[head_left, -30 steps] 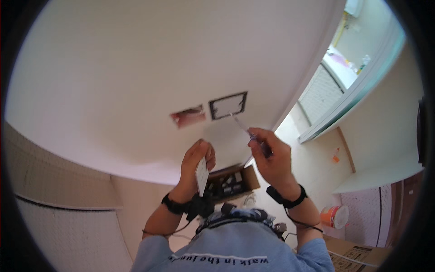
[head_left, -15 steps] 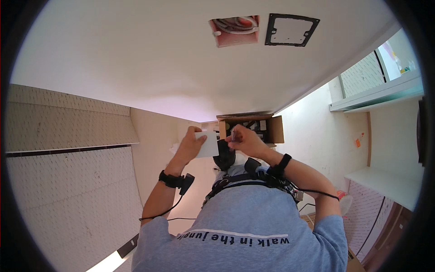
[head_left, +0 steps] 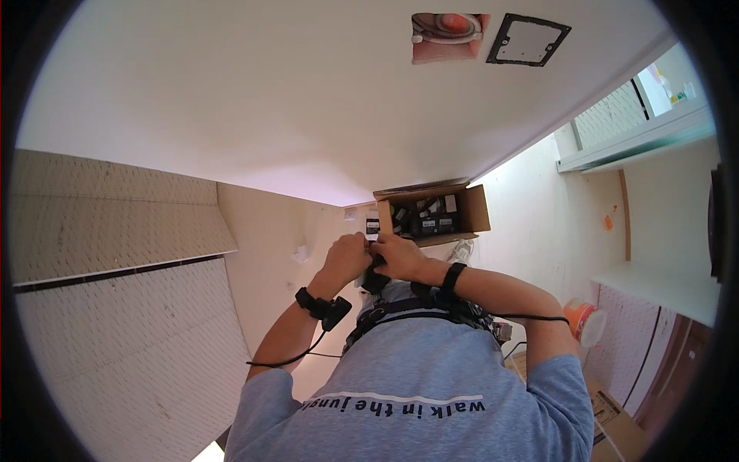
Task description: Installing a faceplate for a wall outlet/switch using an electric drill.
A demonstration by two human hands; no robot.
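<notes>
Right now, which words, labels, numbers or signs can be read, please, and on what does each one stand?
Shirt: one line of dark lettering, upside down here; legible, but I do not copy it.
Packages in the box: labels too small to read.
Carton, lower right: dark print, too small.
Bucket: nothing readable.

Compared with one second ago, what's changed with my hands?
Your right hand has come down from near the black frame on the wall to your left hand. The screwdriver and white plate no longer show; whether you still hold them is hidden. The cardboard box is still open.
</notes>
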